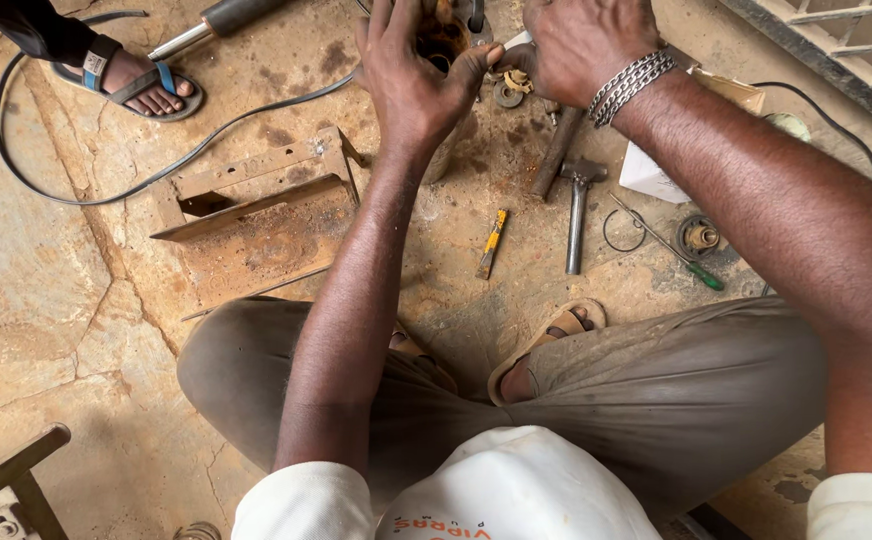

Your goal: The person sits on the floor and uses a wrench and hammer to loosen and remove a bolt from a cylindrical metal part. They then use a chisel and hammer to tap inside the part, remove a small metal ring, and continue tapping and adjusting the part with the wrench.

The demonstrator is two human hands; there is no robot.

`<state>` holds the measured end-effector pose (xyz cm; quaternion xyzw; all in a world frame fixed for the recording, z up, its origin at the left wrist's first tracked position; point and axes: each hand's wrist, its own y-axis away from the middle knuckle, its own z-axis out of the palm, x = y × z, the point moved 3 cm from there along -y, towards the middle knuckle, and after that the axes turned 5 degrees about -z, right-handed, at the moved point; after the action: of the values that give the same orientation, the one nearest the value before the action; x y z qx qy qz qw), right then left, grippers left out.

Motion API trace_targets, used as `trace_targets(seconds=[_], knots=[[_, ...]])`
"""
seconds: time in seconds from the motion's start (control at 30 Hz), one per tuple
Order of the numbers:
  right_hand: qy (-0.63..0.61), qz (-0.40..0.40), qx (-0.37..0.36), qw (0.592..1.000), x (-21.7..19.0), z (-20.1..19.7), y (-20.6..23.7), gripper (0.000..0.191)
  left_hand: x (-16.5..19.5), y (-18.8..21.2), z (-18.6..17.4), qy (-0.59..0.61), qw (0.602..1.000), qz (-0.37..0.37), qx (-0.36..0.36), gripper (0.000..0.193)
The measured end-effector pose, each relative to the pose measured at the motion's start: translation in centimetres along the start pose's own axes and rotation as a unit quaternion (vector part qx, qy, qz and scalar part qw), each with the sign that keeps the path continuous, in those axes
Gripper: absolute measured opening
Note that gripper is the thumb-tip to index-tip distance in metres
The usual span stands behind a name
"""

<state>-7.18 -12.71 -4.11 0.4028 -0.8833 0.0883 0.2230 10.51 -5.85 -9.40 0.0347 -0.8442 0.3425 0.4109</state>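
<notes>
Floor of cracked stone (46,290), person seated cross-legged, 2 hands raised at the top edge.

- Left hand (411,75): fingers curled against a rusty metal part (443,35), thumb pressed toward the right hand; the part is mostly hidden behind both hands.
- Right hand (581,45): closed around the same part, with a chain bracelet (631,85) at the wrist; what it pinches cannot be told.
- 1 rusty metal bracket (256,215), lying left of the left forearm.
- 1 hammer (578,205), just beside a wooden handle (556,150).
- 1 yellow utility knife (493,243), between the forearms.
- 1 green-handled screwdriver (671,245), near 1 wire ring (623,230) and 1 round brass fitting (700,237).
- 1 white box (651,175), partly behind the right forearm.
- 1 black cable (106,190), looping past another person's sandalled foot (141,85).
</notes>
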Motion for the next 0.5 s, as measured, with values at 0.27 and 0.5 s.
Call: trace_targets(seconds=[0.27,0.5], knots=[[-0.115,0.002,-0.065,0.991,-0.3,4.1,-0.1,0.032,-1.3,1.3,1.7,-0.043,0.997,-0.045,0.035,0.064],[-0.062,-0.014,-0.06,0.996,-1.1,5.6,0.0,0.025,-2.9,1.7,3.1,-0.064,0.996,-0.058,0.026,0.079]])
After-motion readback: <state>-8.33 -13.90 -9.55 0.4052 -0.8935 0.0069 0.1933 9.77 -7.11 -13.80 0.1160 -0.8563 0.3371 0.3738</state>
